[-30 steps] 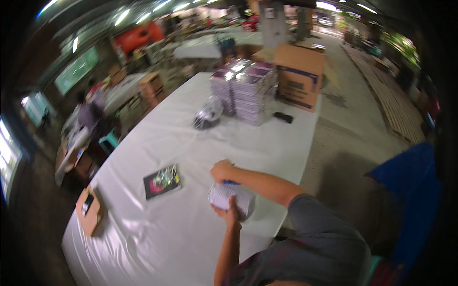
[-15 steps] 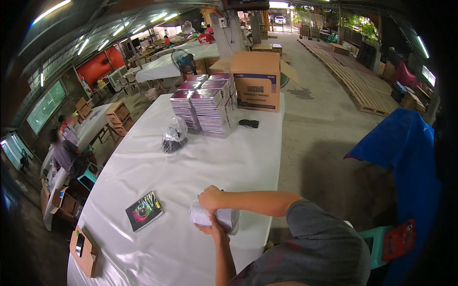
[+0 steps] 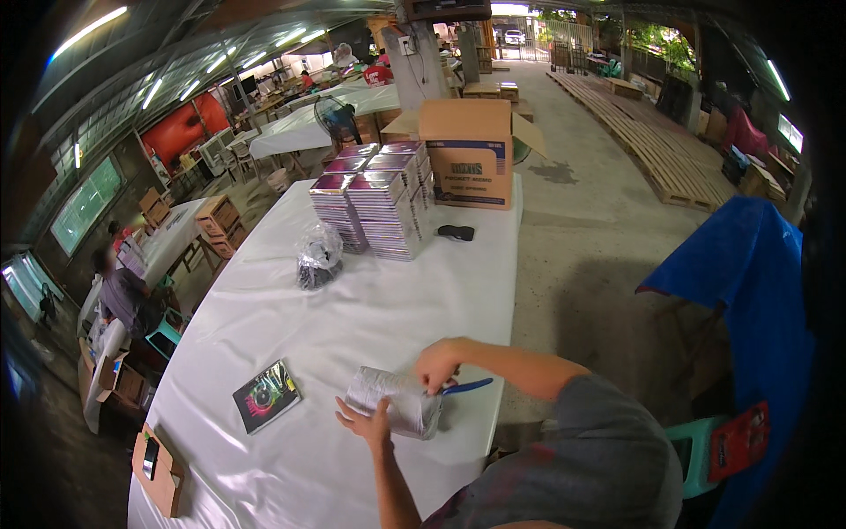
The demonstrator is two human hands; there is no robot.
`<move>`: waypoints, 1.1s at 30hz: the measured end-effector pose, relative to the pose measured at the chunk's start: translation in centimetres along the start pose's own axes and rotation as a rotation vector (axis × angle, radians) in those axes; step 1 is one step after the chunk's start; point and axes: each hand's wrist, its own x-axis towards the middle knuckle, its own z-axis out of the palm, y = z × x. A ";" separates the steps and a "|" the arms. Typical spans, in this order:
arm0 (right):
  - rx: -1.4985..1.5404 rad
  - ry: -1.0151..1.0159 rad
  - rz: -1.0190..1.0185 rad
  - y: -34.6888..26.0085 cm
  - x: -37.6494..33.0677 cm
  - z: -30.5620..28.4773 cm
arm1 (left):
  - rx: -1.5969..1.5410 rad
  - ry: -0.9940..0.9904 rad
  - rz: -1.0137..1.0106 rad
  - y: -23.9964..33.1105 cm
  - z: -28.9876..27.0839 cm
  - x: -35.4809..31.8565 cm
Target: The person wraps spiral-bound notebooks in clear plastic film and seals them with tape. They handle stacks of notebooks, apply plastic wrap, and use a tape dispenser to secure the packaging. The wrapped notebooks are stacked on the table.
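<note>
Right hand (image 3: 438,363), lower centre of the frame: fingers curled tight, apparently clamped on a blue tool (image 3: 470,386), its handle jutting out to the right. Working end hidden behind hand and bundle; blade type could not be told. Left hand (image 3: 368,425), just lower left of it: fingers spread apart, thumb laid over the near side of the bundle (image 3: 374,388). Firmness of that hold could not be told.

Bundle lay on its side at lower centre, pale and wrapped, long axis running from left down to right, the right hand over its right part.

Judged as tool work on the wrapping. Doing it well called for a flatter, firmer left palm, so the bundle could not roll, with thumb and fingertips well out of the tool's line. Short, shallow strokes seemed best, edge kept to the film and off the contents, pull directed away from the left hand.

Farther out: white table (image 3: 291,344) beneath, its cover creased. Dark booklet (image 3: 267,397) left of the bundle, apart from it, leaving elbow room. Plastic bag (image 3: 319,260), stacks (image 3: 383,212) and open box (image 3: 476,172) stood toward the upper centre, well clear of the strokes.
</note>
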 end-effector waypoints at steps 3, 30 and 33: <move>0.240 0.134 0.194 8.1 0.6 2.3 | 0.018 -0.182 0.001 1.4 -1.0 1.7; 0.750 0.197 -0.589 1.9 10.7 1.7 | -0.033 -0.428 0.070 1.8 -2.1 3.5; 0.490 0.277 -0.466 0.7 10.8 1.2 | 0.003 -0.423 0.122 1.1 -2.0 3.2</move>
